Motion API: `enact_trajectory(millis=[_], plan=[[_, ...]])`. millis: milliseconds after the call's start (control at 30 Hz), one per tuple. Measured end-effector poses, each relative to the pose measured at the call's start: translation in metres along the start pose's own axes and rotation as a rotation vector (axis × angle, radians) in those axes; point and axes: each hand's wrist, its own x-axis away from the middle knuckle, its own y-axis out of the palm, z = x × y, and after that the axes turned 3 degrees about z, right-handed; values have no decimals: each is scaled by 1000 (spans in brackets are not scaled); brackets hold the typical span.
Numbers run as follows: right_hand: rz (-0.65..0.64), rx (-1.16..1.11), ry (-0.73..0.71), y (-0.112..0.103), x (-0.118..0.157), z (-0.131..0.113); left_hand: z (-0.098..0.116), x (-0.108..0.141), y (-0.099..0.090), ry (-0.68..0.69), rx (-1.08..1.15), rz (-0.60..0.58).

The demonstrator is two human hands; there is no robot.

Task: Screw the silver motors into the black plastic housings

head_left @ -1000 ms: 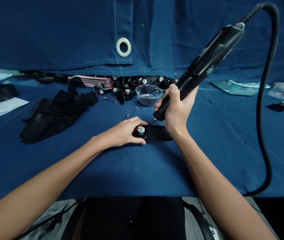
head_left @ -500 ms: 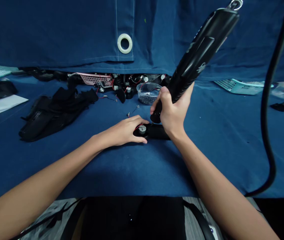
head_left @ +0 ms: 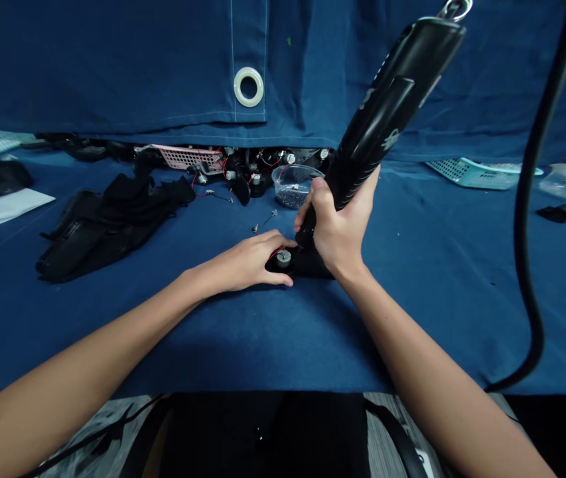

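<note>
My right hand [head_left: 342,222] is wrapped round a black electric screwdriver [head_left: 387,113], tilted with a metal ring at its top end. Its lower end meets a black plastic housing [head_left: 312,263] lying on the blue cloth; the bit's tip cannot be made out. My left hand [head_left: 257,260] grips the housing's left end between thumb and fingers. Between them sits a small round silver motor [head_left: 283,257] with a red wire. Part of the housing is hidden behind my right hand.
Beyond my hands stands a clear bowl [head_left: 292,186] of small dark screws. Motors with wires lie by a pink basket [head_left: 190,159]. Black bags [head_left: 108,226] lie left, a teal basket [head_left: 486,172] right. A black cable [head_left: 526,232] hangs at right.
My right hand has brought the screwdriver down and slightly left, onto the black housing. My left hand has stayed in place.
</note>
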Motion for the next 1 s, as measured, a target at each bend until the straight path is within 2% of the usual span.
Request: enact_trajectory(millis=[567, 800, 867, 1000], plan=[[-65, 125, -132, -1, 5, 1, -2, 0, 1, 12, 16, 22], [-41, 224, -122, -1, 7, 2, -3, -1, 2, 20, 7, 18], [-43, 191, -104, 1, 7, 1, -3, -1, 2, 24, -3, 25], [-125, 62, -29, 4, 8, -4, -2, -1, 2, 17, -16, 22]])
